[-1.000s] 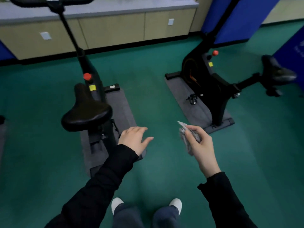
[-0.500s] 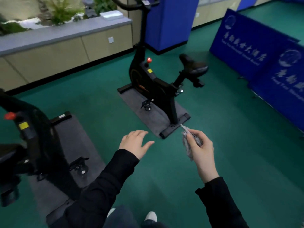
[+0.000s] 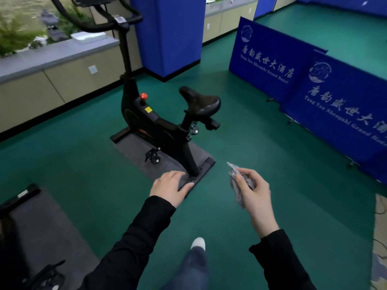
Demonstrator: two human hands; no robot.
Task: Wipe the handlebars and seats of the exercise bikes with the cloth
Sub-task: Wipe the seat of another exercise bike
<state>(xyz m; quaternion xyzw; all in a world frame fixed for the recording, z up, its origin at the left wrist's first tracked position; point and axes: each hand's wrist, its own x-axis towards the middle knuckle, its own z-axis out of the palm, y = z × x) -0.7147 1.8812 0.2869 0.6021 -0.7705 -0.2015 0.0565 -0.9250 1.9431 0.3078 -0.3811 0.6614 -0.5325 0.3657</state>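
Note:
A black exercise bike (image 3: 159, 126) stands on a grey mat (image 3: 134, 151) in the middle of the green floor. Its black seat (image 3: 202, 101) points toward me and its curved handlebars (image 3: 94, 26) rise at the top left. My right hand (image 3: 253, 191) grips a crumpled grey cloth (image 3: 236, 181), held in the air well short of the bike. My left hand (image 3: 171, 187) hovers flat and empty, fingers relaxed, in front of the bike's rear foot. A second bike's base (image 3: 41, 275) shows only at the bottom left.
Blue banner panels (image 3: 314, 86) on small feet line the right side. A blue pillar (image 3: 169, 34) stands behind the bike, beside beige cabinets (image 3: 62, 80) under a grey ledge. A second grey mat (image 3: 48, 231) lies at the left. Cables (image 3: 380, 243) lie at the far right edge.
My view has swung right, away from the first bike, and closed in on the second bike. Both hands keep their pose, the right still gripping the cloth.

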